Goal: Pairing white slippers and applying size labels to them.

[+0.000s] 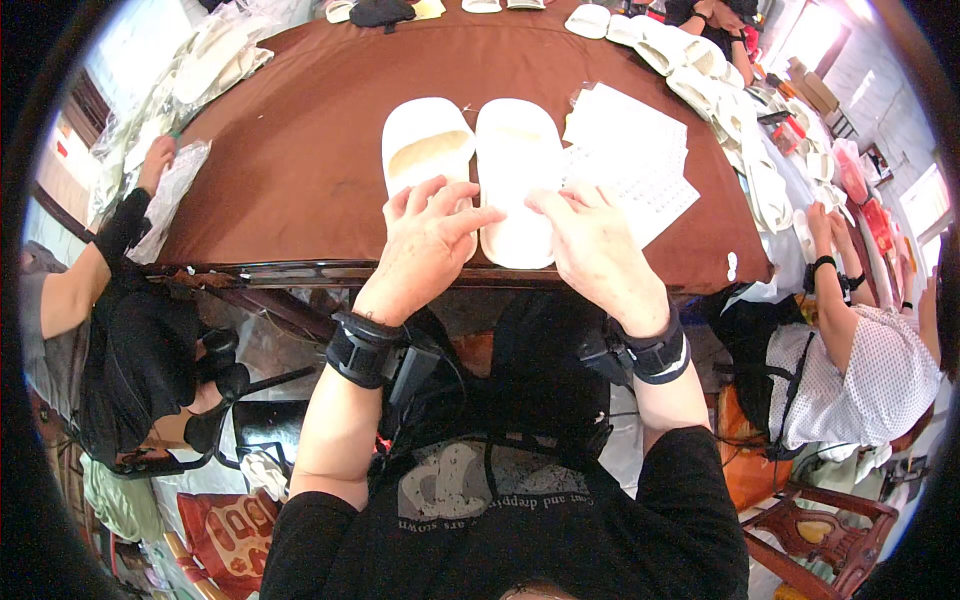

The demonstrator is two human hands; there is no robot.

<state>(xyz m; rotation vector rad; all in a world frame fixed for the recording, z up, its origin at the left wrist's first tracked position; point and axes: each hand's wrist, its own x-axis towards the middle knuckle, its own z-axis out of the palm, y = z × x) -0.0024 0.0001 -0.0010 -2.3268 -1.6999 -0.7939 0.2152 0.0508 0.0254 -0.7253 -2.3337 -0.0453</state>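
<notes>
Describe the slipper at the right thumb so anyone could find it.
Find the brown-covered table, then the two white slippers at its near edge. Take the right slipper, beside the papers: its near end shows, while the left hand mostly hides its neighbour's.

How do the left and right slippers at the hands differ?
The left slipper shows a shaded beige opening; the right slipper looks almost uniformly bright white. The left hand hides much of the left slipper's lower part; the right slipper's lower end shows. Both are white, side by side.
</notes>
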